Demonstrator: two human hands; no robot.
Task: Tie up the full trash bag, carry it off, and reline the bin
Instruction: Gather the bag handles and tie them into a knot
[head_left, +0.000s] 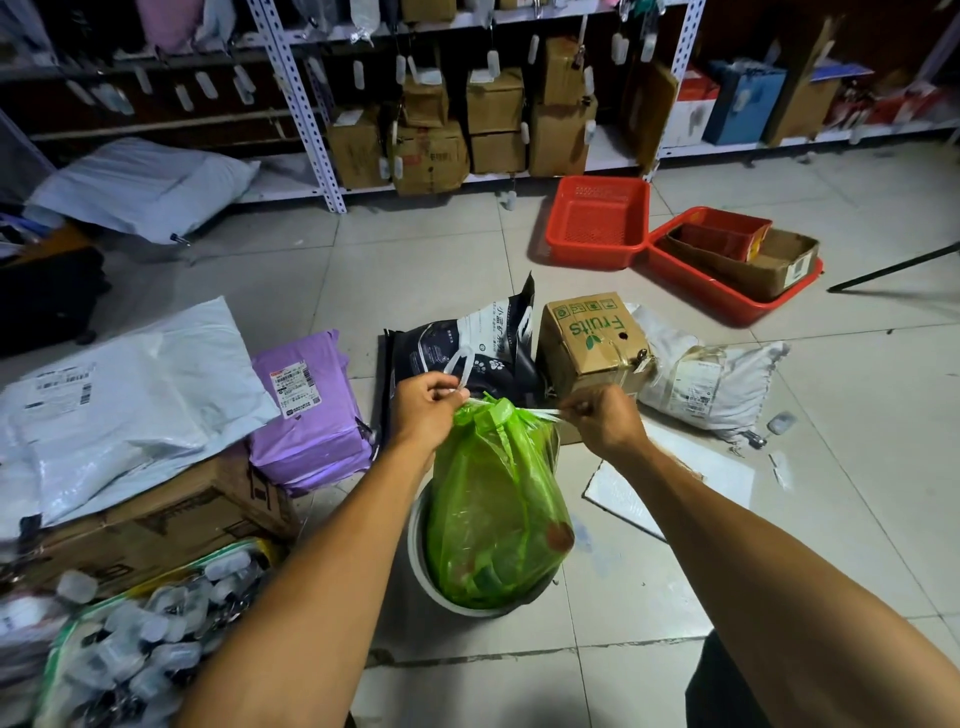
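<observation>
From where I watched, everything sat around the white bin (423, 556) on the tiled floor. To its left lay 1 purple parcel (306, 410) beside 1 stack of white mailers (119, 400). My left hand (425, 402) was clenched on a white drawstring (464, 364) just left of the bag's gathered neck. The 1 green trash bag (493, 509) stood upright in the bin, its long axis vertical, its bunched mouth directly between my 2 hands and about equally near each. Right of the neck, my right hand (602, 418) pinched the other drawstring end (545, 413), drawn taut and roughly level. I judged the knot not yet made; crossing those 2 ends over the neck looked like the next call. Behind the bin stood 1 fruit carton (589, 340), and farther right 2 red baskets (597, 221).
</observation>
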